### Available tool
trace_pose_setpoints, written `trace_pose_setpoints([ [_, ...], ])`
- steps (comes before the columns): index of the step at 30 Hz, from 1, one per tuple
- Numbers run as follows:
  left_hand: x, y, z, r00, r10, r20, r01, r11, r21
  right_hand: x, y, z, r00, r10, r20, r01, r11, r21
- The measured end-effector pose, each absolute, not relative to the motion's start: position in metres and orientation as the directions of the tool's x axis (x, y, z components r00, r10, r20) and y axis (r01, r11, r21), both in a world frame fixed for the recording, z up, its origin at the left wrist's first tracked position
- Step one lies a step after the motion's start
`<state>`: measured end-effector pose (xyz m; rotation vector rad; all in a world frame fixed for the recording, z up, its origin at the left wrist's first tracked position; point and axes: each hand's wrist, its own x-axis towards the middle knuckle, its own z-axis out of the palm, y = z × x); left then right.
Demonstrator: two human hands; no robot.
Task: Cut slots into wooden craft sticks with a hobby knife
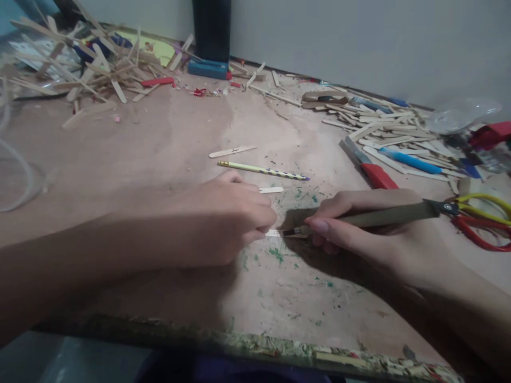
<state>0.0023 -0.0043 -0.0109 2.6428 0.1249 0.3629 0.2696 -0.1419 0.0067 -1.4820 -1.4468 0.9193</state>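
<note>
My left hand [235, 215] is closed, its fingertips pressing a wooden craft stick [273, 233] against the table; most of that stick is hidden. In my right hand [359, 229] is a slim olive pen-shaped tool [391, 215], pinched near its dark tip. That tip meets the stick's right end, just beside my left fingers; its exact kind is unclear. Past my left knuckles shows the end of another craft stick [272, 190]. Farther back lie a yellow patterned pencil [263, 170] and a split craft stick [231, 152].
Scissors [481, 213] with yellow and red handles and a red-handled cutter [377, 173] lie right. Behind them are a heap of craft sticks [383, 127] and a blue pen [411, 160]. More sticks [96, 69] pile up back left. Green scraps [276, 255] dot the table.
</note>
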Motion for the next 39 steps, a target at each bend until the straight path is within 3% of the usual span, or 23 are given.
trace_pose_setpoints([
  [4, 0.002, -0.005, -0.009, 0.959, 0.162, 0.234, 0.035, -0.883, 0.469, 0.269, -0.147, -0.001, 0.068, 0.987, 0.143, 0.380, 0.107, -0.919],
  [9, 0.004, -0.001, -0.013, 0.968, 0.190, 0.165, 0.080, -0.853, 0.515, 0.278, -0.142, 0.001, -0.036, 0.997, 0.068, 0.338, 0.076, -0.938],
  [15, 0.004, 0.001, -0.015, 0.969, 0.169, 0.180, 0.064, -0.875, 0.481, 0.287, -0.135, 0.001, -0.126, 0.991, 0.042, 0.271, 0.075, -0.960],
  [28, 0.007, 0.000, -0.015, 0.966, 0.171, 0.191, 0.057, -0.869, 0.492, 0.295, -0.132, -0.003, -0.165, 0.986, 0.002, 0.225, 0.040, -0.974],
  [39, 0.007, -0.001, -0.005, 0.970, 0.204, 0.130, 0.098, -0.822, 0.561, 0.284, -0.133, 0.002, -0.092, 0.996, -0.014, 0.207, 0.006, -0.978],
])
